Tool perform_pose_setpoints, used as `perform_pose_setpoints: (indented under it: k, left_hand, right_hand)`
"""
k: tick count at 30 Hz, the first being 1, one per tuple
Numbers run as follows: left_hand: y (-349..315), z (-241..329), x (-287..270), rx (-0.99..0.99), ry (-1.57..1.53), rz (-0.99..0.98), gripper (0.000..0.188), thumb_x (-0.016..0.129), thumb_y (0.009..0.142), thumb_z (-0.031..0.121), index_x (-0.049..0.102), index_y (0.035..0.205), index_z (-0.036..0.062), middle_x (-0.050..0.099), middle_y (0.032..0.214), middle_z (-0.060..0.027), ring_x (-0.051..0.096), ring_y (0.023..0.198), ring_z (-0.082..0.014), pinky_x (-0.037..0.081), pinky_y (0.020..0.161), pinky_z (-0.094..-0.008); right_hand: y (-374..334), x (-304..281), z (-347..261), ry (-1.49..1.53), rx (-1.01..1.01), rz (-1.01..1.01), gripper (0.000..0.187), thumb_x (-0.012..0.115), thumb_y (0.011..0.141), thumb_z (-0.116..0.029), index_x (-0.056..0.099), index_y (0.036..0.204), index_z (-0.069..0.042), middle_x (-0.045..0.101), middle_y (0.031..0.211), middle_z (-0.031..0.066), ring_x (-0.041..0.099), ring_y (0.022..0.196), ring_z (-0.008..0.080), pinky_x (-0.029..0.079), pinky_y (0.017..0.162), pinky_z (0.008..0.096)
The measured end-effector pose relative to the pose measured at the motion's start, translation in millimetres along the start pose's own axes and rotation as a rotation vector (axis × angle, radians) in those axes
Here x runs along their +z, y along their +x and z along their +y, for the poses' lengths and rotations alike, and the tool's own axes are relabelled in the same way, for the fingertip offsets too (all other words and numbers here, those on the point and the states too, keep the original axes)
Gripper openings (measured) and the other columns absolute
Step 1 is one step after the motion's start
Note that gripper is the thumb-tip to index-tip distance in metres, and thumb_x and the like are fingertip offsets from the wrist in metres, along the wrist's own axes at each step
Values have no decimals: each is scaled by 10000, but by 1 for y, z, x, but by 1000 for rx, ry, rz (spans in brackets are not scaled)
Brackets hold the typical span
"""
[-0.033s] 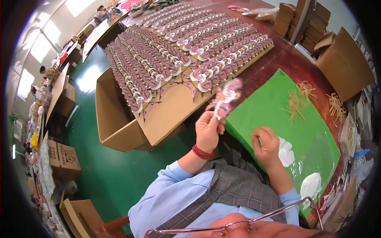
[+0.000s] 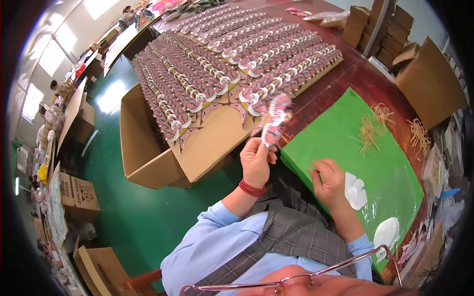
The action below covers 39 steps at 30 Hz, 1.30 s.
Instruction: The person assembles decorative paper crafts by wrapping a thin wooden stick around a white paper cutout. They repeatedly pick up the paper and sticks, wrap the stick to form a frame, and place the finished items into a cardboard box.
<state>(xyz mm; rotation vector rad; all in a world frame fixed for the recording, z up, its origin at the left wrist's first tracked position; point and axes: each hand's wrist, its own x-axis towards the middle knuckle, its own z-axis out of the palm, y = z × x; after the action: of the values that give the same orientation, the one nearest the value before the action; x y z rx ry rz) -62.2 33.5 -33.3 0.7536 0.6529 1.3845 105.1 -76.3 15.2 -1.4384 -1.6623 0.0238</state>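
Note:
My left hand [image 2: 256, 160] is closed on a small pink, red and white paper kite figure [image 2: 274, 121], holding it upright by its lower end over the table edge. My right hand [image 2: 330, 183] rests on the near edge of a green sheet [image 2: 355, 163], fingers curled, beside a white paper cut-out [image 2: 355, 191]; whether it holds something small is unclear. A red bead bracelet [image 2: 252, 188] sits on my left wrist.
Rows of several overlapping kite figures [image 2: 222, 59] lie on cardboard sheets [image 2: 212, 140]. An open cardboard box [image 2: 143, 143] stands on the green floor. Straw bundles [image 2: 375, 123] lie on the green sheet and table. Another white cut-out [image 2: 387, 232] lies near the corner. Stacked boxes [image 2: 390, 24] stand behind.

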Motion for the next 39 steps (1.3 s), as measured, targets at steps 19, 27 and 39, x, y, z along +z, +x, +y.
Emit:
perform_pose_setpoints:
  k: [19, 27, 39]
  left_hand:
    - [103, -41, -37, 197, 83, 522, 141, 558, 941, 108, 539, 839, 13, 620, 735, -84, 620, 591, -166, 535, 525, -294]
    - [109, -45, -35, 24, 107, 487, 134, 541, 951, 134, 540, 944, 1, 642, 842, -110, 656, 698, -198, 552, 600, -310]
    - [92, -37, -42, -149, 51, 382, 193, 536, 950, 148, 535, 1044, -20, 637, 877, -130, 656, 696, -212, 547, 585, -299]
  right_hand:
    - [-42, -17, 29, 103, 348, -89, 53, 695, 792, -4, 660, 831, 5, 628, 749, 91, 571, 610, 169, 441, 529, 266]
    - [-59, -34, 38, 106, 398, -22, 63, 702, 786, -7, 661, 832, 5, 621, 732, 87, 570, 603, 154, 444, 527, 261]
    - [-70, -45, 40, 131, 472, 23, 57, 679, 791, 27, 659, 845, 24, 611, 743, 71, 539, 623, 132, 421, 560, 248]
